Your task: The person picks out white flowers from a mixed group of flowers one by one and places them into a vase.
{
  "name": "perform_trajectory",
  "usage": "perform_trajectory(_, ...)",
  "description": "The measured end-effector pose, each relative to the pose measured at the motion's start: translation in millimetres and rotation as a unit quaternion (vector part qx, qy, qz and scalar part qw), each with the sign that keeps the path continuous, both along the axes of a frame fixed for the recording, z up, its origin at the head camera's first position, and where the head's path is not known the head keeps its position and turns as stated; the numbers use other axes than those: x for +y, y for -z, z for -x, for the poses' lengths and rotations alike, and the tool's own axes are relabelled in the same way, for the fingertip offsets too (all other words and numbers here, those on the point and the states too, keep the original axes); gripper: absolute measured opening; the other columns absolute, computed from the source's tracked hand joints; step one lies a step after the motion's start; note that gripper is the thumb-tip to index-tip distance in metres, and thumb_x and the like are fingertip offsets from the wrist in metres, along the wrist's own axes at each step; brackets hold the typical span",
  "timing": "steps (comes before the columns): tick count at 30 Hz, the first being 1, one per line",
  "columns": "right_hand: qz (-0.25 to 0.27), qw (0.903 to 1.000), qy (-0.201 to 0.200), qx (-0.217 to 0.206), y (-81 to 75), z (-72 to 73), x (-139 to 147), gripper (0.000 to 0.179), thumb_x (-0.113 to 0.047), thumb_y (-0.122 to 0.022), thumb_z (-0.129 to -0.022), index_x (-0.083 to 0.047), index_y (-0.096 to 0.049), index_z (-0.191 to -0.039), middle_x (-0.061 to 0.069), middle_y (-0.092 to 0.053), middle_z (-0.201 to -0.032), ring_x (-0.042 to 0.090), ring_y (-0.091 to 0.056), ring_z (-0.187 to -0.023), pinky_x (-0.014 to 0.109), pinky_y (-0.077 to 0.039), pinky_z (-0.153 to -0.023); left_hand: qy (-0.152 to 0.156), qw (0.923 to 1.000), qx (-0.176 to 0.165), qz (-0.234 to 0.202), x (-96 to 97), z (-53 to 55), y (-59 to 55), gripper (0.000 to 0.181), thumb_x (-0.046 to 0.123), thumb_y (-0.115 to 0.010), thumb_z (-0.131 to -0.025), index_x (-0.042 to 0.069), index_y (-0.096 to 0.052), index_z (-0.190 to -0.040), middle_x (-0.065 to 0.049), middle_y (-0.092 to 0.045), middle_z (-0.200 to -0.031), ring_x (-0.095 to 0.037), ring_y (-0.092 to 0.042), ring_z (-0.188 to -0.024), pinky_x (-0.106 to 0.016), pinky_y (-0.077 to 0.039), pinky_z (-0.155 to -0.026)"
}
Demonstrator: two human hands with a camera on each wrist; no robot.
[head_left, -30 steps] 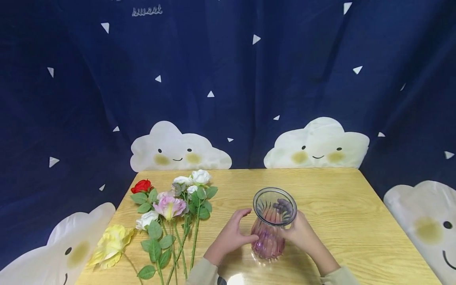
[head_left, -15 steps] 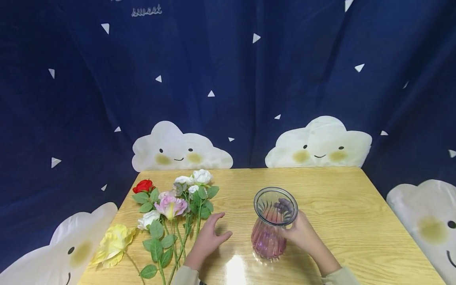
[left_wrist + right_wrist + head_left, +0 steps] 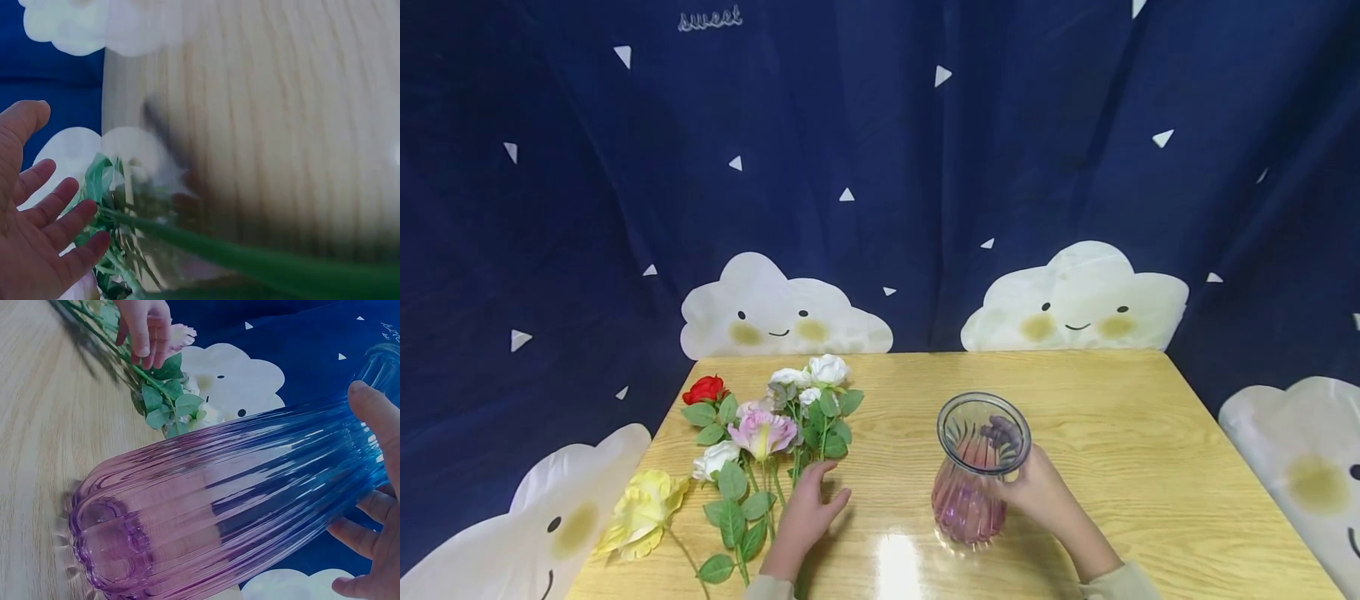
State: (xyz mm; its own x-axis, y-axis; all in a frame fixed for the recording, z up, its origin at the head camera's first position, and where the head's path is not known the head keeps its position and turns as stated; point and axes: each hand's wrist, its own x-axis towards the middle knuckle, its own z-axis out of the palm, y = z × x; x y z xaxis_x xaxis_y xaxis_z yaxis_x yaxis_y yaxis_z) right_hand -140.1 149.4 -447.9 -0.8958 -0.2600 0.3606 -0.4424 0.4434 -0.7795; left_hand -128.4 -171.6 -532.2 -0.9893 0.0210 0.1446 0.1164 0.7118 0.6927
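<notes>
A ribbed glass vase (image 3: pixel 967 504), pink at the base and bluish toward its neck, stands upright on the wooden table. My right hand (image 3: pixel 1036 496) grips it around the neck; in the right wrist view, the thumb (image 3: pixel 375 412) lies on one side and the fingers pass behind. My left hand (image 3: pixel 808 512) hovers over the stems of the flowers, its fingers spread and holding nothing. Beside it lie a pink flower (image 3: pixel 763 433), white roses (image 3: pixel 828 370) and a red rose (image 3: pixel 704 389). A green stem (image 3: pixel 250 253) crosses close to the left wrist camera.
A yellow flower (image 3: pixel 643 510) lies at the table's left edge, apart from the bunch. The wooden table (image 3: pixel 1105 433) extends to the right of the vase. Behind it hangs a dark blue curtain (image 3: pixel 880 167) with cloud figures.
My left hand has moved away from beside the vase, leftward to the flower stems. My right hand keeps its hold on the vase, which stays in place.
</notes>
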Motion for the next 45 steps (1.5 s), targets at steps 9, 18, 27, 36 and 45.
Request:
perform_trajectory(9,-0.015,0.9997,0.014,-0.017,0.0,-2.4,2,0.073,-0.007,-0.077,-0.064,0.002,-0.039,-0.126,0.02,-0.056,-0.113,0.039,-0.05,-0.106,0.054,-0.037,-0.088,-0.028,0.9976,0.013,0.062,-5.8,-3.6,-1.3,0.038,0.013,-0.067,-0.078,-0.002,-0.055,-0.111,-0.019,-0.052,-0.109,-0.035,-0.054,-0.097,-0.047,-0.047,-0.076)
perform_trajectory(18,0.001,0.9998,0.007,-0.019,-1.1,-3.7,2,0.074,-0.007,-0.075,-0.065,0.001,-0.037,-0.129,0.022,-0.054,-0.116,0.039,-0.05,-0.106,0.056,-0.036,-0.088,-0.094,0.9825,0.014,0.16,-5.5,-6.3,2.0,0.019,0.003,-0.068,-0.073,-0.002,-0.061,-0.091,-0.012,-0.06,-0.085,-0.03,-0.059,-0.077,-0.041,-0.048,-0.063)
perform_trajectory(27,-0.002,0.9985,0.014,-0.053,-3.0,-6.5,-1,0.073,-0.009,-0.076,-0.066,-0.002,-0.038,-0.128,0.022,-0.05,-0.121,0.042,-0.044,-0.113,0.059,-0.031,-0.091,-0.103,0.9777,-0.01,0.183,-1.1,-8.4,-1.0,0.018,0.001,-0.065,-0.073,0.003,-0.05,-0.063,-0.009,-0.053,-0.057,-0.029,-0.056,-0.054,-0.039,-0.043,-0.046)
perform_trajectory(36,-0.002,0.9985,0.017,-0.051,-1.1,-5.8,-2,0.072,-0.01,-0.076,-0.066,-0.002,-0.039,-0.128,0.022,-0.05,-0.121,0.041,-0.045,-0.112,0.059,-0.031,-0.091,-0.099,0.9851,-0.047,0.133,0.2,-6.8,-11.2,0.022,-0.003,-0.06,-0.074,0.006,-0.045,-0.06,0.0,-0.044,-0.052,-0.014,-0.042,-0.046,-0.028,-0.035,-0.041)
perform_trajectory(45,-0.004,0.9982,0.024,-0.055,0.6,-5.2,-1,0.072,-0.009,-0.076,-0.066,0.0,-0.04,-0.127,0.023,-0.05,-0.12,0.042,-0.045,-0.111,0.058,-0.032,-0.09,-0.092,0.9928,-0.006,0.076,8.2,-1.3,-29.4,0.012,-0.006,-0.053,-0.072,0.004,-0.048,-0.067,0.002,-0.035,-0.053,-0.009,-0.031,-0.045,-0.023,-0.027,-0.041)
